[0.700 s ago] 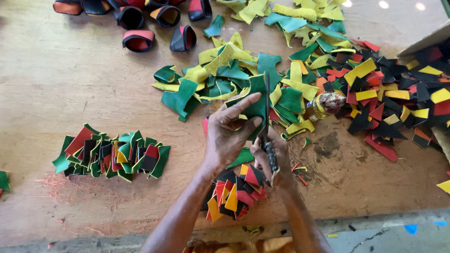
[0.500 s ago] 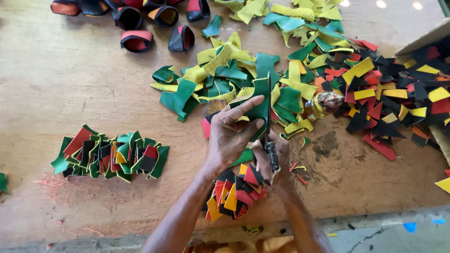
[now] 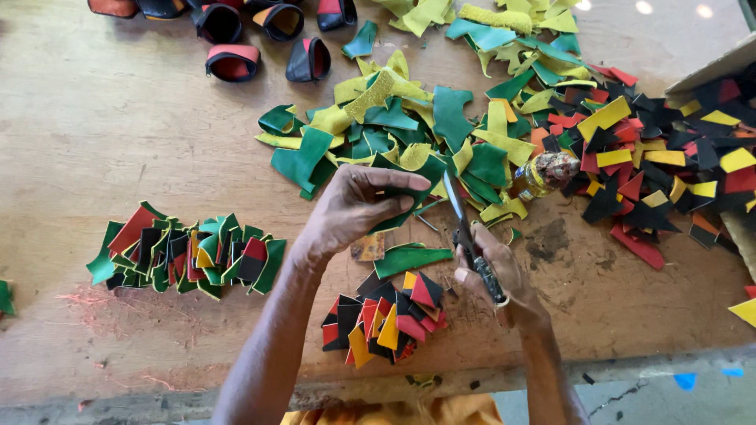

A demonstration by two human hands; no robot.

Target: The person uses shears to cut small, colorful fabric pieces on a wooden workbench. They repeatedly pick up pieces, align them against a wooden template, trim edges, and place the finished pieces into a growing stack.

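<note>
Gripping a pair of scissors [image 3: 475, 244] in a closed fist, the right hand [image 3: 498, 275] points the blades away from the body, beside the left hand [image 3: 354, 208], whose fingers pinch a green leather piece [image 3: 409, 189]. Just below both hands lies a fanned stack of red, black and yellow pieces [image 3: 383, 319]. Left of the left hand sits a second fanned row [image 3: 189, 253]. Beyond the hands spreads a loose heap of green and yellow offcuts [image 3: 441, 118] on the wooden table [image 3: 118, 134].

Bare forearms, no sleeves; a yellow-orange garment [image 3: 409, 411] at the waist
</note>
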